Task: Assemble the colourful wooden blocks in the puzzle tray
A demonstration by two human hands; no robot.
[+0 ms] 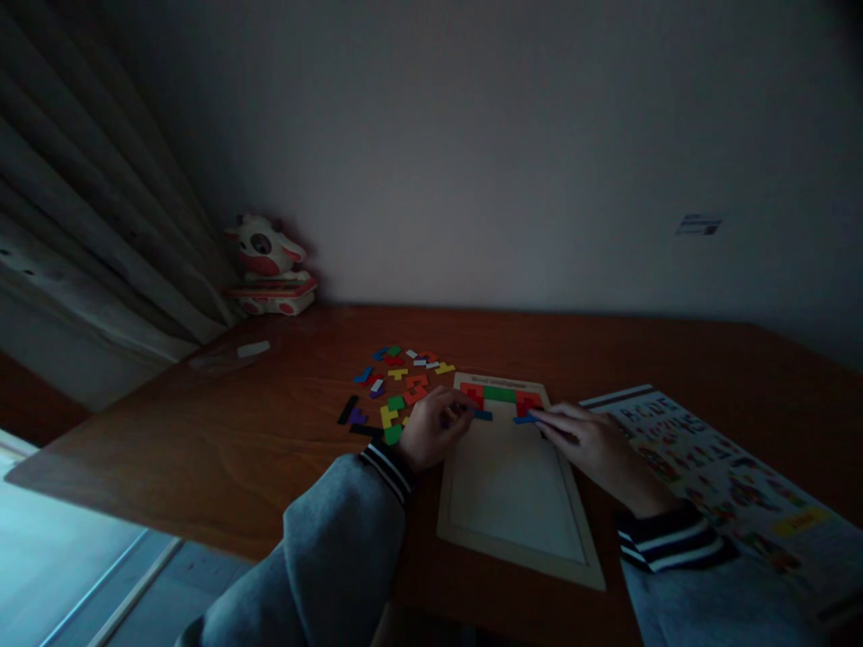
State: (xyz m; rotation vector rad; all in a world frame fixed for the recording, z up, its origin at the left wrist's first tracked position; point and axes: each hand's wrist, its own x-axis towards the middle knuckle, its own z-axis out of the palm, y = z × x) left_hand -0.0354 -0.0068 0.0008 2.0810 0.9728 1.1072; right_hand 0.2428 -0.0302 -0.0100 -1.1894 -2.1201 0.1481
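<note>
A pale wooden puzzle board (516, 490) lies in front of me, with red, green and blue pieces along its far end. My left hand (435, 427) comes over the board's left edge, thumb and forefinger pinched at a blue puzzle piece (484, 415). From the other side my right hand (590, 440) reaches in, its fingertips closed on a second blue puzzle piece (523, 420). Between two red pieces sits a green piece (500, 394). The fingertips partly cover the red piece (528, 401) on the right and the outer ends of the blue ones.
Several loose coloured pieces (397, 373) are scattered left of the board, beside black strips (365, 430). A printed pattern sheet (734, 485) lies under my right forearm. At the back left stands a cow figure (266, 261); a small white slip (253, 349) lies near it.
</note>
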